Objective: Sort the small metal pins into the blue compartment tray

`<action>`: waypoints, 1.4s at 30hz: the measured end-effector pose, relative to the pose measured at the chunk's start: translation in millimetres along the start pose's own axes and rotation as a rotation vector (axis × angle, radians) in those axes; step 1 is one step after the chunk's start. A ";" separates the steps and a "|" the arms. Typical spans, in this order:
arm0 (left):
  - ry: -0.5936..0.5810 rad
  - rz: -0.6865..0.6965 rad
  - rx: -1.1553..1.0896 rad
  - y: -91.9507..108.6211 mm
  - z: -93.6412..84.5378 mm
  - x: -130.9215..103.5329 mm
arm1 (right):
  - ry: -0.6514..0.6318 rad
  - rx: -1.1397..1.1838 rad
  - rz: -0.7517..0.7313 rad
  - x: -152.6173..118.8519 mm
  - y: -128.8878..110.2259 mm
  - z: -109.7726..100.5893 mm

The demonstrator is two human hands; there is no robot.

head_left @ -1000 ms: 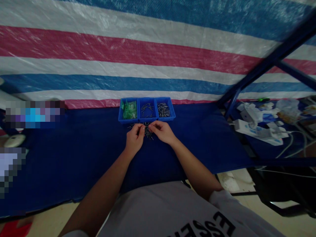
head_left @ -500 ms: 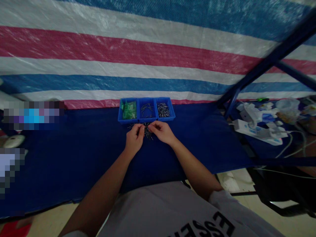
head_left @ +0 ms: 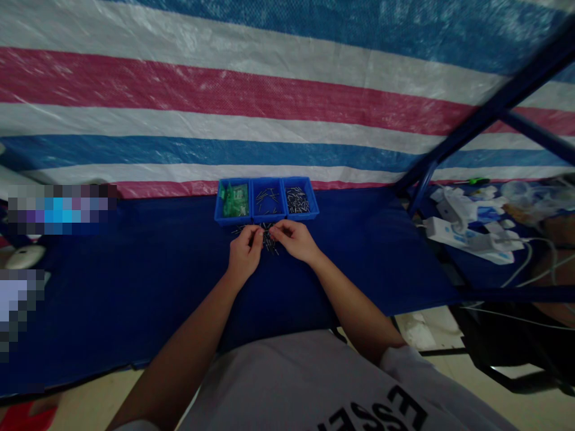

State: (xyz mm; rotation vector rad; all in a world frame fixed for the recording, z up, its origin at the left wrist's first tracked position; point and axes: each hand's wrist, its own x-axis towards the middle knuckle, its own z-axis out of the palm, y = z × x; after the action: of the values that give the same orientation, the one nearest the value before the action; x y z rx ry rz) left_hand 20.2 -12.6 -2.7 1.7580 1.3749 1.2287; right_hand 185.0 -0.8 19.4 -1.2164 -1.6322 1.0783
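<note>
My left hand point(head_left: 245, 246) and my right hand point(head_left: 294, 238) face each other just in front of three joined blue bins. Both are closed in a pinch, fingertips close together; what they hold is too small to make out. Between and beneath them lies a pile of thin dark metal pins point(head_left: 271, 244), partly hidden by the fingers. The left bin point(head_left: 217, 211) contains green plastic packets point(head_left: 235, 202). In the middle bin point(head_left: 274, 216) lie several loose thin pins point(head_left: 268, 194). Many short silvery-dark pieces point(head_left: 298, 200) fill the right bin point(head_left: 315, 208).
A dark blue cloth point(head_left: 148, 281) covers the table. To the right, beyond a blue metal frame point(head_left: 476, 117), are a white power strip point(head_left: 467, 240), cables and clear plastic bags point(head_left: 523, 197). A striped tarp point(head_left: 269, 102) hangs behind. Blurred-out items sit at the left.
My hands stay almost still over the pins, both pinched as before. At the far right, the clear plastic bag and a dim shape beside it have shifted.
</note>
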 end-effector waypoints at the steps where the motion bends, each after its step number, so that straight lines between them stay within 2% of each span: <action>1: 0.000 0.001 -0.002 -0.2 0.1 0.0 | 0.002 0.002 0.002 0.0 -0.2 0.1; 42: -0.007 -0.019 0.006 1.2 -0.3 0.0 | 0.001 -0.012 -0.009 -0.6 -0.7 -0.1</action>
State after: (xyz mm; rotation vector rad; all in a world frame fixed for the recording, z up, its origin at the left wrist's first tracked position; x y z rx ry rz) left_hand 20.5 -12.9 -1.6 1.7484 1.3893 1.2081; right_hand 185.1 -1.5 20.0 -1.2164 -1.6443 1.0641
